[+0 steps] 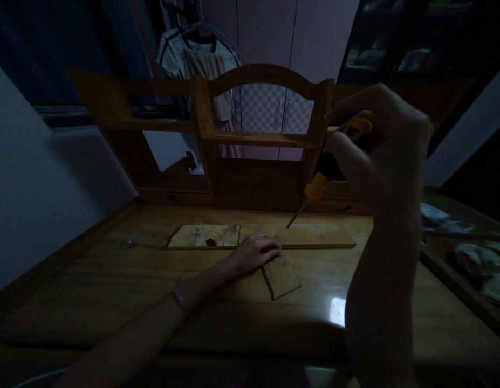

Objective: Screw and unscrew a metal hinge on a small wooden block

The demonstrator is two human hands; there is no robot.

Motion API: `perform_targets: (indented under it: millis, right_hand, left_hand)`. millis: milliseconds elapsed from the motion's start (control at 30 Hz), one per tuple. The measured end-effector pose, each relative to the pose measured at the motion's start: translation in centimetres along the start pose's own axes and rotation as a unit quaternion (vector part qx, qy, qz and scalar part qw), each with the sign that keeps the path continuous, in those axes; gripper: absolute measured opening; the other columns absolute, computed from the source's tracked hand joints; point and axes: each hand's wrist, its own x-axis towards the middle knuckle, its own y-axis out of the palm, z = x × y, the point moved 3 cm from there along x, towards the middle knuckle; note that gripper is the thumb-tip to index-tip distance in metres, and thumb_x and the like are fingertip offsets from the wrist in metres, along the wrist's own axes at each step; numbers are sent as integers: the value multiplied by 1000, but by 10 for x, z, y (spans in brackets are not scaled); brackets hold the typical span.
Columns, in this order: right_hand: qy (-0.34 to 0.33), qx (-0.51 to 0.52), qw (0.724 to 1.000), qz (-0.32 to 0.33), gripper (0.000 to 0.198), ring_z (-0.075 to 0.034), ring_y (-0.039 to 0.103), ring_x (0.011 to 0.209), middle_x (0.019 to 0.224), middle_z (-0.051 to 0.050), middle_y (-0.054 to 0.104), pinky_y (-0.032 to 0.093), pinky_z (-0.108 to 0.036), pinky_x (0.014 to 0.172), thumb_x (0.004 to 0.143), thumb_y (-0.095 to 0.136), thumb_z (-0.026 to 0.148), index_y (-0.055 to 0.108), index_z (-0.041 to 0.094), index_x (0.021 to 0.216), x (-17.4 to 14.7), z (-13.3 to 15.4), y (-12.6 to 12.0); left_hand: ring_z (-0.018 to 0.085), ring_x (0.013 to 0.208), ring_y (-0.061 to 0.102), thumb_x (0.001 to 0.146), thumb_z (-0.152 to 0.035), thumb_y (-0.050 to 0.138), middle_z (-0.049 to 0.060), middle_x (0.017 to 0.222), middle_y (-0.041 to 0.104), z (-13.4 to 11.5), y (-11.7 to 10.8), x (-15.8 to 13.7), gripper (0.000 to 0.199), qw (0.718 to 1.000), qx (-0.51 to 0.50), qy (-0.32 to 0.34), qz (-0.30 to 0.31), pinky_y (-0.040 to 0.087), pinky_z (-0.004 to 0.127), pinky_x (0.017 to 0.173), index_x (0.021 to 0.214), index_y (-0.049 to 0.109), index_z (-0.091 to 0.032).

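Note:
Up at the right, my right hand (389, 145) is closed around the yellow and black handle of a screwdriver (317, 183). Its thin metal shaft slants down to the left, the tip in the air above a long board (314, 236). My left hand (253, 252) rests low over the board's front edge and the top of a small square wooden piece (282, 277). The left fingers are bent and pinched together near small dark spots on that piece; whatever is between them is too small to name. The long board's left part has a pale, damaged, stained surface.
Small metal items (130, 241) lie on the wooden desk (124, 291) at left. Behind rises a wooden shelf unit (258, 140) with drawers. Clothes (209, 64) hang beyond it. Cloth items (484, 267) lie at the right. The room is dim.

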Motion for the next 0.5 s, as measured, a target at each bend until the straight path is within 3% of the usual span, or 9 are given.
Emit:
perform_targets:
  millis: [400,500]
  right_hand:
    - [26,11,1000,1,21,-15,60,78,92,2,66,44,-30,70,77,61,17,63,22,96,0,2,-1]
    - [21,14,1000,-3,21,-15,59,76,88,2,65,44,-30,68,74,62,16,64,22,95,2,2,-4]
  left_hand:
    - [17,93,59,95,-30,48,4,95,66,-7,-1,1,20,1000,-21,-17,3,44,28,85,96,64,-19]
    - [17,94,59,94,-33,50,4,97,65,-4,-13,-1,21,999,-16,-27,-12,44,28,86,97,65,-19]
